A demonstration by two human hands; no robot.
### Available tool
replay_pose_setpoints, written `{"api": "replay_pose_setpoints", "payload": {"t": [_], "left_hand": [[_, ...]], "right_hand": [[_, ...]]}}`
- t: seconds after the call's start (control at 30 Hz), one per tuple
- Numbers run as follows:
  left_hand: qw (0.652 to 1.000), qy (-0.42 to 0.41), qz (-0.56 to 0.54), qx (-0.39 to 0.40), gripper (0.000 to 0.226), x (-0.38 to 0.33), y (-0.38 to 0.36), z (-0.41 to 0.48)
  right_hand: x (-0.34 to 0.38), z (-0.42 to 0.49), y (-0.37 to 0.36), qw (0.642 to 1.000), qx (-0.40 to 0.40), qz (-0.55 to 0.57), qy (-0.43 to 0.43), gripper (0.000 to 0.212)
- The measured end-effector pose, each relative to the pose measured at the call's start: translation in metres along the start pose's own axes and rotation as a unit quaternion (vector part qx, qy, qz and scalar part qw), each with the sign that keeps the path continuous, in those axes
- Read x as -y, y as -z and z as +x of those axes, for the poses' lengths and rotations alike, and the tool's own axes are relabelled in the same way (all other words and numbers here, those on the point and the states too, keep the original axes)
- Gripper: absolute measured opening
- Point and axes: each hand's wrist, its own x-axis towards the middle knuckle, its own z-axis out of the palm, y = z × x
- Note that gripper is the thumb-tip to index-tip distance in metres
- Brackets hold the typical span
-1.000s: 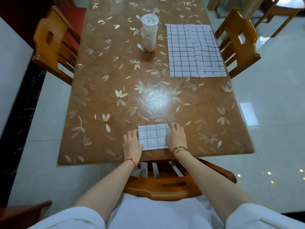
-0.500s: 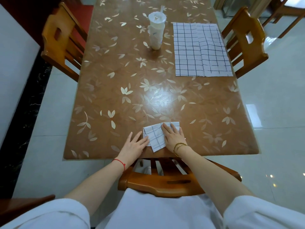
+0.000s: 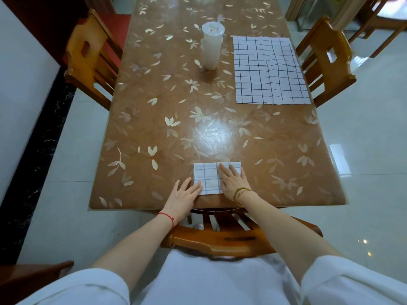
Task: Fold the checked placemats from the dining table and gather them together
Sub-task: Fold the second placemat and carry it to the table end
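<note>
A small folded checked placemat [image 3: 208, 178] lies flat at the near edge of the dining table [image 3: 154, 119]. My right hand [image 3: 233, 180] presses flat on its right half with straight fingers. My left hand [image 3: 184, 198] lies flat on the table beside it, fingertips touching the mat's lower left edge. A second checked placemat [image 3: 269, 70] lies spread out unfolded at the far right of the table, with a crease down its middle.
A white lidded cup with a straw [image 3: 211, 48] stands left of the unfolded mat. Wooden chairs stand at the left [image 3: 92, 56], the right [image 3: 328, 60] and in front of me [image 3: 220, 238]. Shiny tiled floor surrounds the table.
The folded mat, crumpled and skewed half a second ago, now lies squared and flat. My right hand has slid onto its right half; my left hand stays at its left edge.
</note>
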Motion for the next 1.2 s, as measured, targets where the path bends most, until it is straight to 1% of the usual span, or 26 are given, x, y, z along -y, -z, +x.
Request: {"api": "replay_pose_setpoints", "payload": {"t": [0.07, 0.2, 0.23, 0.3, 0.47, 0.57, 0.63, 0.7, 0.77, 0.83, 0.9, 0.97, 1.0, 1.07, 1.2], "left_hand": [[1.000, -0.003, -0.008, 0.000, 0.063, 0.001, 0.000, -0.002], [0.999, 0.011, -0.033, -0.028, 0.061, 0.003, -0.006, -0.005], [0.999, 0.016, -0.033, -0.026, 0.062, 0.003, -0.007, -0.005], [0.999, 0.021, -0.031, -0.008, 0.062, 0.004, -0.006, -0.006], [0.999, 0.010, -0.024, 0.035, 0.069, 0.011, -0.005, -0.005], [0.998, 0.002, -0.041, 0.044, 0.067, 0.015, -0.008, -0.003], [0.997, 0.006, -0.071, 0.025, 0.061, 0.013, -0.008, -0.002], [0.990, 0.034, -0.132, -0.039, 0.050, 0.008, -0.006, -0.001], [0.963, 0.101, -0.229, -0.104, 0.038, 0.000, -0.003, 0.004], [0.915, 0.194, -0.330, -0.125, 0.029, -0.008, 0.001, 0.013], [0.861, 0.283, -0.408, -0.107, 0.026, -0.013, 0.005, 0.026], [0.816, 0.339, -0.459, -0.094, 0.026, -0.016, 0.007, 0.037], [0.803, 0.356, -0.469, -0.091, 0.024, -0.016, 0.007, 0.042], [0.791, 0.375, -0.475, -0.083, 0.022, -0.017, 0.010, 0.049], [0.774, 0.390, -0.494, -0.070, 0.024, -0.021, 0.019, 0.058]], "right_hand": [[0.004, -0.007, -0.002, 0.999, -0.026, -0.003, 0.032, 0.058], [0.019, -0.029, -0.013, 0.983, -0.086, -0.009, 0.163, 0.047], [0.021, -0.034, -0.017, 0.979, -0.092, -0.020, 0.183, 0.044], [0.018, -0.041, -0.023, 0.977, -0.097, -0.034, 0.189, 0.042], [-0.023, -0.056, -0.019, 0.986, -0.093, -0.011, 0.140, 0.042], [-0.044, -0.062, -0.014, 0.991, -0.080, 0.041, 0.097, 0.039], [-0.045, -0.061, -0.009, 0.989, -0.091, 0.114, 0.038, 0.035], [-0.042, -0.053, -0.006, 0.966, -0.141, 0.206, -0.072, 0.030], [-0.039, -0.042, -0.002, 0.916, -0.182, 0.299, -0.197, 0.020], [-0.037, -0.033, 0.002, 0.871, -0.173, 0.364, -0.282, 0.017], [-0.033, -0.024, 0.004, 0.848, -0.148, 0.398, -0.318, 0.016], [-0.027, -0.018, 0.004, 0.837, -0.137, 0.407, -0.338, 0.009], [-0.024, -0.016, 0.004, 0.835, -0.134, 0.406, -0.346, 0.010], [-0.021, -0.012, 0.004, 0.831, -0.132, 0.396, -0.368, 0.017], [-0.015, -0.009, 0.008, 0.818, -0.116, 0.401, -0.396, 0.009]]}}
